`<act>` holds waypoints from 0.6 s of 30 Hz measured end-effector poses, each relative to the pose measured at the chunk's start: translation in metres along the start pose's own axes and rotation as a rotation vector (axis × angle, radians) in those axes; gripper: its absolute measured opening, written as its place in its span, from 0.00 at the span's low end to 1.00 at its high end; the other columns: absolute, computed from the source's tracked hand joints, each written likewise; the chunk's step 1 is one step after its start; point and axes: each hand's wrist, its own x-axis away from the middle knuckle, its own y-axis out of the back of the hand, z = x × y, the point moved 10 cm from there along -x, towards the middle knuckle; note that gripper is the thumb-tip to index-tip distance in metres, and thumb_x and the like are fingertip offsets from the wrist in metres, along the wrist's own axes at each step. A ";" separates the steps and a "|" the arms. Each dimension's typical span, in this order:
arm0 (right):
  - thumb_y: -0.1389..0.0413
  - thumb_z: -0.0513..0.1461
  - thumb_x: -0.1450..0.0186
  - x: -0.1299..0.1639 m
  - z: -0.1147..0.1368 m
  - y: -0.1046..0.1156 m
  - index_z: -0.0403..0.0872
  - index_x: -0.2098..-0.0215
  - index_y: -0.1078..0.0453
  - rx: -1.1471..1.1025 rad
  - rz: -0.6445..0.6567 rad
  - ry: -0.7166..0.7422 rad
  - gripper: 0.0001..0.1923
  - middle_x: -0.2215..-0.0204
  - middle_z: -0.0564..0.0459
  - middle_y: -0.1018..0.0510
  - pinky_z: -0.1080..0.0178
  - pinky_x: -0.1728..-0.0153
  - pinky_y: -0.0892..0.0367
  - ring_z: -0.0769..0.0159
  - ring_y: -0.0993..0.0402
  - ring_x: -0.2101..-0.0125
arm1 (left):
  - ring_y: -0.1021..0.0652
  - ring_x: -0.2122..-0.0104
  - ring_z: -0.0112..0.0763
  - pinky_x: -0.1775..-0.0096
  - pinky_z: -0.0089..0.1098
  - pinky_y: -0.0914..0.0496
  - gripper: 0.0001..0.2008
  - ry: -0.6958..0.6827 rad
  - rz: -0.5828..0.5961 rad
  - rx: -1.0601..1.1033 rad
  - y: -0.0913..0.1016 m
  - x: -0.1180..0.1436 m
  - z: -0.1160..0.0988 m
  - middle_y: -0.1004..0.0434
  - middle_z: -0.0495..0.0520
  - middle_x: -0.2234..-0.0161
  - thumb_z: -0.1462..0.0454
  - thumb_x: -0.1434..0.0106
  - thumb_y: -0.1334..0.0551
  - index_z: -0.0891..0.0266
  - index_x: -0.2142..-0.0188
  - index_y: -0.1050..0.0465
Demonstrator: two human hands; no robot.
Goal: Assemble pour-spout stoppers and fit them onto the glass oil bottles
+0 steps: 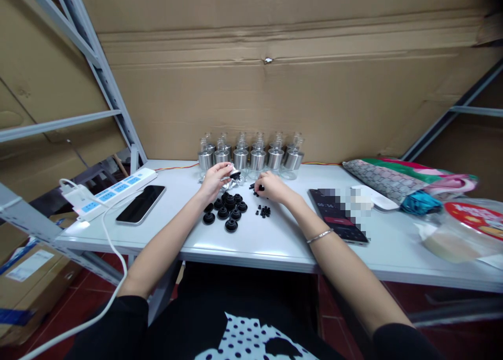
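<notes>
My left hand clamped a cap; my right hand pinched a plug beside the gaskets — one slip could have scattered them.

A small silver metal-and-glass piece with black cap, tilted, above black stoppers.

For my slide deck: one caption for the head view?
Left hand holds a small silver metal canister; right hand picks tiny black plugs beside black rubber caps.
</notes>
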 end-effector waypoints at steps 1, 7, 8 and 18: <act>0.44 0.32 0.43 0.000 0.001 -0.001 0.46 0.69 0.24 -0.014 0.001 0.010 0.07 0.62 0.46 0.27 0.61 0.61 0.42 0.57 0.37 0.57 | 0.27 0.72 0.21 0.69 0.26 0.34 0.18 0.003 0.003 0.002 0.000 0.000 0.000 0.27 0.48 0.72 0.63 0.57 0.29 0.65 0.66 0.29; 0.43 0.35 0.43 -0.003 0.004 -0.006 0.47 0.68 0.22 -0.051 -0.012 0.067 0.07 0.61 0.46 0.27 0.60 0.59 0.41 0.56 0.36 0.57 | 0.28 0.73 0.22 0.69 0.26 0.35 0.16 0.026 0.003 -0.002 -0.002 0.003 0.001 0.27 0.48 0.73 0.63 0.58 0.29 0.65 0.68 0.28; 0.43 0.35 0.42 -0.004 0.004 -0.007 0.48 0.68 0.22 -0.046 -0.008 0.070 0.07 0.61 0.46 0.27 0.60 0.60 0.41 0.56 0.36 0.57 | 0.28 0.73 0.22 0.69 0.26 0.35 0.16 0.032 0.004 -0.004 -0.003 0.003 0.001 0.27 0.48 0.73 0.64 0.58 0.29 0.65 0.68 0.28; 0.44 0.33 0.43 -0.006 0.002 -0.014 0.47 0.67 0.23 -0.030 0.016 0.077 0.08 0.62 0.46 0.27 0.62 0.60 0.42 0.58 0.36 0.58 | 0.28 0.72 0.23 0.69 0.26 0.36 0.16 0.070 0.040 -0.018 -0.006 0.004 0.006 0.26 0.49 0.73 0.63 0.58 0.28 0.66 0.69 0.27</act>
